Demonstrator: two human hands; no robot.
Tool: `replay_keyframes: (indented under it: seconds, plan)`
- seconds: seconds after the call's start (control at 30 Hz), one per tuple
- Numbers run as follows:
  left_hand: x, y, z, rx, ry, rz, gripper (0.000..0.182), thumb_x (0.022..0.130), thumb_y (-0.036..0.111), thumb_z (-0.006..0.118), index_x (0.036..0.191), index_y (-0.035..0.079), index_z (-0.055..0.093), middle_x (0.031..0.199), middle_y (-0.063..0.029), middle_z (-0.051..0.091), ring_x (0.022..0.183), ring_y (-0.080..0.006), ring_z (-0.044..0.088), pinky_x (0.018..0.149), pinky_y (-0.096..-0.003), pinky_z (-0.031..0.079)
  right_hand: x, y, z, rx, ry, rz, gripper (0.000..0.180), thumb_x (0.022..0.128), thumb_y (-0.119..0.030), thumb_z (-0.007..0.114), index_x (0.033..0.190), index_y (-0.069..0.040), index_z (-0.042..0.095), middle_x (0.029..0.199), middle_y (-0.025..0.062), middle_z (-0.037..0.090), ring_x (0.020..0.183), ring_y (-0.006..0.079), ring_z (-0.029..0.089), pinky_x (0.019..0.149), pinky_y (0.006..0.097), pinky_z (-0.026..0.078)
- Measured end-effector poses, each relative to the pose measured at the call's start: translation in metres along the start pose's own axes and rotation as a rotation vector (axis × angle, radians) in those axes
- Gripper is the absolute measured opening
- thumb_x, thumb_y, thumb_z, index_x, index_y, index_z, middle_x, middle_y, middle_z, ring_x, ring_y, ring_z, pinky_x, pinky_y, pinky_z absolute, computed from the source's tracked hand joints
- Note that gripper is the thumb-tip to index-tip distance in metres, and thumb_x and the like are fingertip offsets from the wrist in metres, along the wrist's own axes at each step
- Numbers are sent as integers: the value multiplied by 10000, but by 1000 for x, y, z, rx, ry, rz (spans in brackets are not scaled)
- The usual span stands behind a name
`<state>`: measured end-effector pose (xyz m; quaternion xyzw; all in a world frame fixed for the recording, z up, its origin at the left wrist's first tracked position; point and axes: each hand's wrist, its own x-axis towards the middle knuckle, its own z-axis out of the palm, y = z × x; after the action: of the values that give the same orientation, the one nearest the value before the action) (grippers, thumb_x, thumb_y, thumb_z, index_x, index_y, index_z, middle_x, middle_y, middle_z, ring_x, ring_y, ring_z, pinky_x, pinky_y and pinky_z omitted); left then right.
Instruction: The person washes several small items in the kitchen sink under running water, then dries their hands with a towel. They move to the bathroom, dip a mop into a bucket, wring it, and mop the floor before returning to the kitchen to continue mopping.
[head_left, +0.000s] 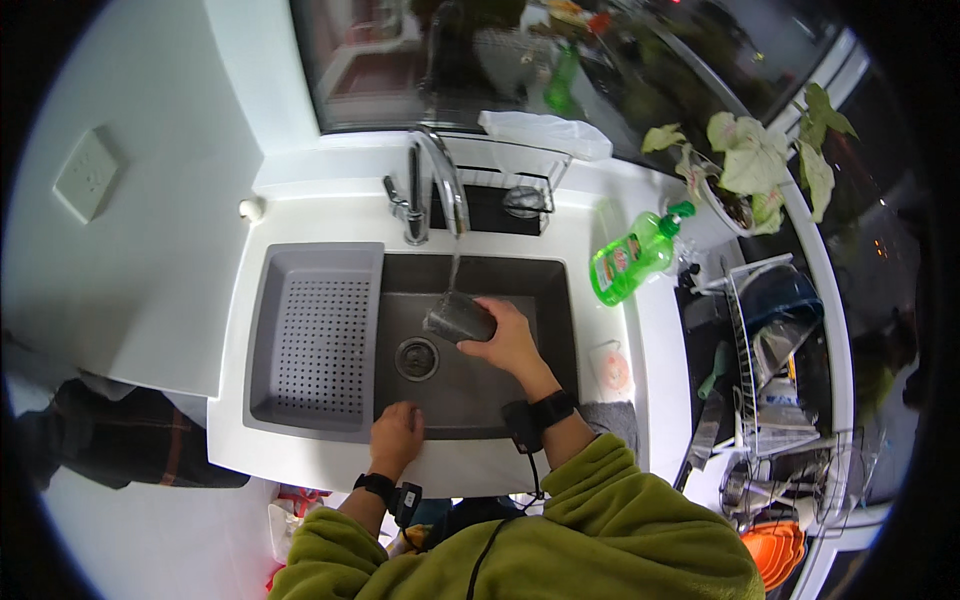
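Observation:
My right hand (510, 337) grips a dark, see-through cup (459, 317), tilted on its side over the sink (480, 397). A thin stream of water from the chrome faucet (450, 180) falls onto the cup. Below and left of the cup lies the round drain (417, 358). My left hand (397, 435) rests at the front edge of the sink, by the corner of the grey perforated draining tray (322, 345); its fingers are curled and nothing shows in them.
A green dish soap bottle (634, 255) stands right of the sink, near a potted plant (750, 165). A black wire rack (525, 199) sits behind the faucet. Farther right are a white dish rack (772, 367) and orange baskets (776, 551). A grey cloth (611, 427) lies beside my right forearm.

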<state>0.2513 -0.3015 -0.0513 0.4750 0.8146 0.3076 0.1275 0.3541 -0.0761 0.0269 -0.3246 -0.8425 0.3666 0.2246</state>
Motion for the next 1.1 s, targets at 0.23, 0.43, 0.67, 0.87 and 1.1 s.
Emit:
replay_keyframes:
  seconds: [0.23, 0.43, 0.67, 0.87, 1.1]
  plan:
    - [-2, 4, 0, 5, -22, -58, 141, 835, 187, 562, 908, 72, 595, 873, -126, 625, 850, -324, 594, 721, -421, 475, -57, -19, -8, -573, -294, 94, 689, 520, -127, 808, 1118, -106, 468, 1050, 111, 510, 981, 363, 515, 777, 427, 492]
    - [-1, 5, 1, 28, -42, -2, 155, 864, 172, 526, 943, 55, 587, 890, -143, 622, 831, -340, 595, 702, -417, 473, -82, -1, -25, -433, -52, 16, 657, 508, -88, 791, 1103, -115, 514, 1059, 87, 512, 997, 344, 487, 801, 405, 481]
    - [-3, 3, 3, 101, -43, 49, 146, 863, 172, 511, 913, 50, 573, 875, -139, 615, 818, -343, 593, 688, -422, 468, -130, 20, -121, -337, 375, -24, 628, 559, -82, 796, 1115, -43, 507, 1085, 158, 541, 988, 316, 531, 784, 385, 494]
    - [-3, -1, 6, 60, -12, 30, 178, 869, 189, 532, 935, 33, 586, 853, -157, 623, 781, -343, 606, 664, -408, 473, -169, 78, -254, -569, 912, 377, 674, 534, -189, 859, 1044, 11, 468, 895, 186, 616, 828, 325, 623, 718, 376, 514]
    - [-3, 4, 3, 64, -43, -20, 126, 850, 158, 529, 899, 51, 575, 849, -143, 615, 813, -344, 594, 687, -425, 468, -167, 169, -290, -725, 810, 609, 749, 585, -125, 811, 1224, -38, 431, 1171, 199, 507, 1018, 389, 516, 870, 431, 448]
